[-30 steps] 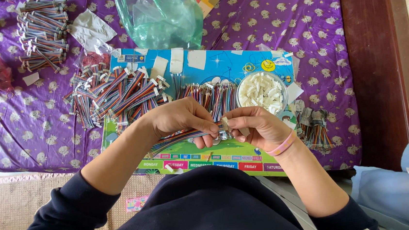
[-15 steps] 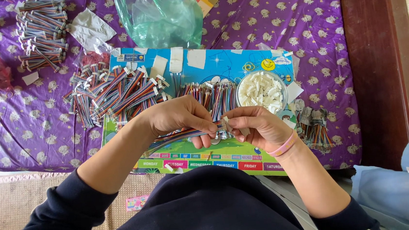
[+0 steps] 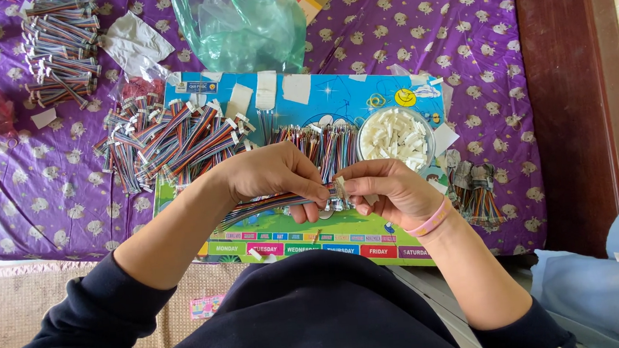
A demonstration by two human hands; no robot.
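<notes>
Left hand (image 3: 269, 176) and right hand (image 3: 388, 190) each pinching one multicoloured ribbon cable (image 3: 275, 202) above the colourful board's (image 3: 333, 95) front edge, bowl of white connectors (image 3: 395, 136) near its right edge, purple cloth (image 3: 24, 189) beneath

A single head-worn camera looks steeply down from above the person's own chest. The left hand (image 3: 273, 177) and right hand (image 3: 388, 190) meet near the centre of the frame, close to the lens. Beyond the hands, toward the top edge, lies a purple cloth (image 3: 460, 29). Below the hands, dark sleeves (image 3: 79, 332) fill the bottom. No second view is given.
</notes>
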